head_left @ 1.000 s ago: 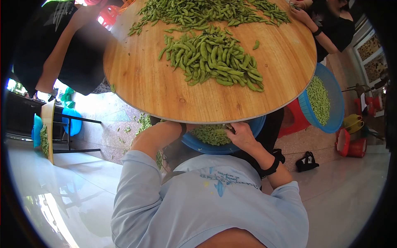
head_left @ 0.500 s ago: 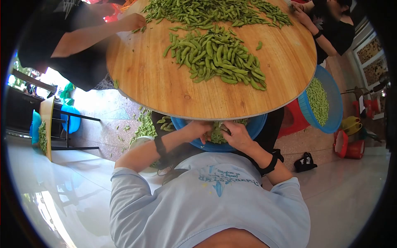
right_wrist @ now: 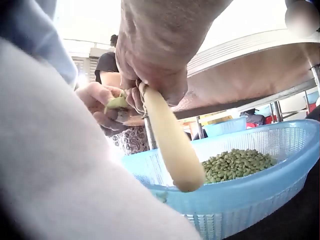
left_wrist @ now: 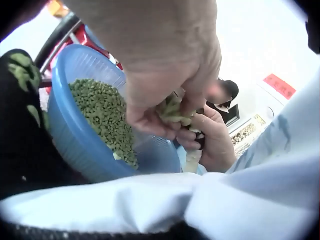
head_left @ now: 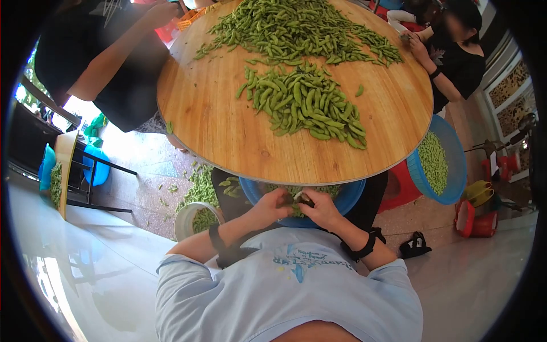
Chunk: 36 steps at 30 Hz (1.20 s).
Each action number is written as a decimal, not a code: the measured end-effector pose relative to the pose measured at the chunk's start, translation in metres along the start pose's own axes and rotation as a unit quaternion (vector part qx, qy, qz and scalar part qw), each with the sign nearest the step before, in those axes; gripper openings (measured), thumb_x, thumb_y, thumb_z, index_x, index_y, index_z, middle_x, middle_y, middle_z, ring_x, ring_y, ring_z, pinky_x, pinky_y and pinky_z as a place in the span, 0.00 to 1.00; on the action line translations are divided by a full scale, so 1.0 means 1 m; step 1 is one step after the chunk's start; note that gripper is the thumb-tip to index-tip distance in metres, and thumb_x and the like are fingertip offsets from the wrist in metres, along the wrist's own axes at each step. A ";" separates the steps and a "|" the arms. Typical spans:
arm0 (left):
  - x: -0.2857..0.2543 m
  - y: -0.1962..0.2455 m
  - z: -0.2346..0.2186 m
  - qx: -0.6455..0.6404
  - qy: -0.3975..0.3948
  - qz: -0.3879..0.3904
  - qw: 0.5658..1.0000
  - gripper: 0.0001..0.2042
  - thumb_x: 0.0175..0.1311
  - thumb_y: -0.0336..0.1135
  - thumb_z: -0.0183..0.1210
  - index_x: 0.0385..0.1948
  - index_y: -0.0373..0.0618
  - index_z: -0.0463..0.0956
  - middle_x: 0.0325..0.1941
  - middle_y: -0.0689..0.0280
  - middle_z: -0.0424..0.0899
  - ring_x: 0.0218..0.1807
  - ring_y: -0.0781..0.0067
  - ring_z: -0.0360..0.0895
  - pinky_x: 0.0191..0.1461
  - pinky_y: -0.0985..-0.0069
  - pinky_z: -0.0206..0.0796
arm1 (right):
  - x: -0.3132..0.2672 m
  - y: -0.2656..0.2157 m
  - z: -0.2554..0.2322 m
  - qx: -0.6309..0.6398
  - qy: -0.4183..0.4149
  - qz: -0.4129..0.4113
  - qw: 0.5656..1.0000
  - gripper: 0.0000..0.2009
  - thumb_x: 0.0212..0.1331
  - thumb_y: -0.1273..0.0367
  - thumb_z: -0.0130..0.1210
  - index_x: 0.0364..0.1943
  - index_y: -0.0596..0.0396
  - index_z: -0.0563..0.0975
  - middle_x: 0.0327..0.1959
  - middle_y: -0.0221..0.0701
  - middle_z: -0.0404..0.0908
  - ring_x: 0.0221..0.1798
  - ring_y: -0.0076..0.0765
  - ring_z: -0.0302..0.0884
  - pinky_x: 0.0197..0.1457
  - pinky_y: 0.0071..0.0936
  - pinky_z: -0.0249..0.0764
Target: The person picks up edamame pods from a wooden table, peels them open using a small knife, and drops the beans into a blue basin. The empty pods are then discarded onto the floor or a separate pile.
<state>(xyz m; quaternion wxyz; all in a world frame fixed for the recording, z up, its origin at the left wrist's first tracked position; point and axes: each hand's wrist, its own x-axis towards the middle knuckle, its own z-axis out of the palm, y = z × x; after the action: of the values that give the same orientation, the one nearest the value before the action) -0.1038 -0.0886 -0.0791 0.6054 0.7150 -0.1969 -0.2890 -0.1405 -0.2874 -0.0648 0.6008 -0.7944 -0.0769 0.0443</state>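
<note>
Over a blue plastic basket (head_left: pixel 358 196) on the lap, both hands work close together. My left hand (head_left: pixel 268 210) pinches green soybean pods (left_wrist: pixel 172 111), which show between its fingers in the left wrist view. My right hand (head_left: pixel 322 211) grips a tool with a smooth, pale, tapered handle (right_wrist: pixel 175 145); the handle sticks out past the hand and the tool's working end is hidden by fingers. In the right wrist view a pod (right_wrist: pixel 117 102) sits at the left fingertips, right beside the right hand. Shelled green beans (left_wrist: pixel 102 117) lie in the basket below.
A round wooden table (head_left: pixel 228 142) stands just ahead, with heaps of pods (head_left: pixel 307 105) on it. People sit at its left and right. To the right is another blue basket of beans (head_left: pixel 434 162). At left stand a white bucket (head_left: pixel 185 219) and pods scattered on the floor (head_left: pixel 199 185).
My left hand has come from under the table edge at left to meet the right hand over the basket. The person at left reached to the heap and drew back.
</note>
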 end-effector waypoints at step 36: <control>0.068 0.119 -0.012 -0.103 0.019 0.087 0.991 0.07 0.60 0.28 0.61 0.38 0.40 0.74 0.25 0.67 0.79 0.22 0.86 0.70 0.22 0.86 0.60 | -0.001 -0.057 -0.044 0.392 0.038 0.031 0.919 0.21 0.70 0.69 0.39 0.65 0.58 0.60 0.27 0.30 0.69 0.21 0.19 0.63 0.20 0.15 0.62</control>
<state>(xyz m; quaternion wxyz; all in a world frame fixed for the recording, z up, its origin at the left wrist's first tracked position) -0.0365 -0.1448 0.0273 0.7024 0.6343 -0.2163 -0.2399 -0.1387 -0.3137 0.0019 0.8648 -0.4986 -0.0058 0.0588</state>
